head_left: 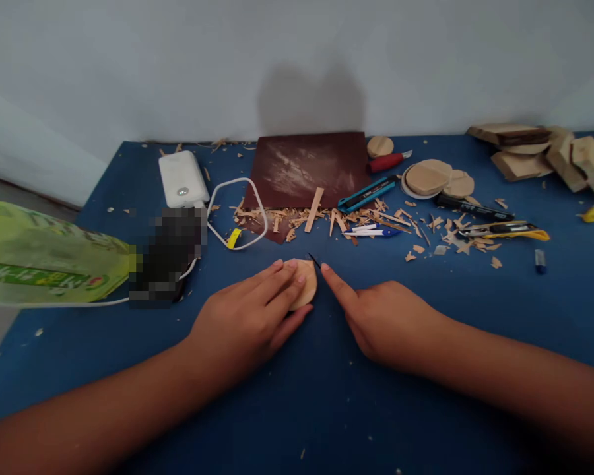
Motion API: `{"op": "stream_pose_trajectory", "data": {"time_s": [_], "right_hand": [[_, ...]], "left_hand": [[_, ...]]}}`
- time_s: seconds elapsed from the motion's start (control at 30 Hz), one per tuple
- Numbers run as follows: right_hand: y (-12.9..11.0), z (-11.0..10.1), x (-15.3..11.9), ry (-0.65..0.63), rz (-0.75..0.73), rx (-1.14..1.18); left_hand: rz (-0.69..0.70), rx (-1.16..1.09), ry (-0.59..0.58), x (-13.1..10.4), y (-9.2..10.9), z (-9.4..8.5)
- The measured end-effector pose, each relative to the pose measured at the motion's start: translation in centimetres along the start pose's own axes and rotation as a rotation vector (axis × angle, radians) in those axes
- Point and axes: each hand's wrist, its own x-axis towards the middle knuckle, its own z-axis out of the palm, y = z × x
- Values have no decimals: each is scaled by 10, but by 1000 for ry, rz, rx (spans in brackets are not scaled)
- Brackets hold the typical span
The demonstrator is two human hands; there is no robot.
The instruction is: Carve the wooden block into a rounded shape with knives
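A thin, pale wooden piece (307, 277), rounded with a pointed far corner, lies on the blue table. My left hand (247, 313) holds it down, fingers across its top and thumb along the near edge. Much of the piece is hidden beneath those fingers. My right hand (393, 323) is closed around a knife, its index finger stretched along the tool. Only the slim dark blade (313, 259) shows; the handle is hidden in my palm. The blade's tip is at the piece's pointed corner, though whether it touches the wood I cannot tell.
Wood shavings (287, 221) lie beyond my hands by a brown sheet (307, 168). Around them are a teal cutter (369, 193), a yellow cutter (505, 229), a red-handled knife (389, 161) and wooden discs (428, 178). A power bank (183, 178) and green bag (54, 254) are left.
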Motion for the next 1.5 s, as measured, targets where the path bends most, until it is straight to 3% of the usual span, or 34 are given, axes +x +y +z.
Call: {"op": "stream_pose_trajectory", "data": {"time_s": [0.23,0.77,1.07,1.23,1.5], "right_hand": [[-3,-5,3,-21,29,8],[-8,8,-6,23,-3,-33],[-16,10,-11,-31,29,-24],[-15,5,-6,-8,13,-24],[-13,-4,2,-48,61,10]], "left_hand": [[7,-8,-27,-1,-1,0],[-13,-11,-25,2,2,-1],[-23,-37,-62,4,3,-6],[-36,-139,-70,2,-1,-2],[-20,-58,-46,1,1,-1]]}}
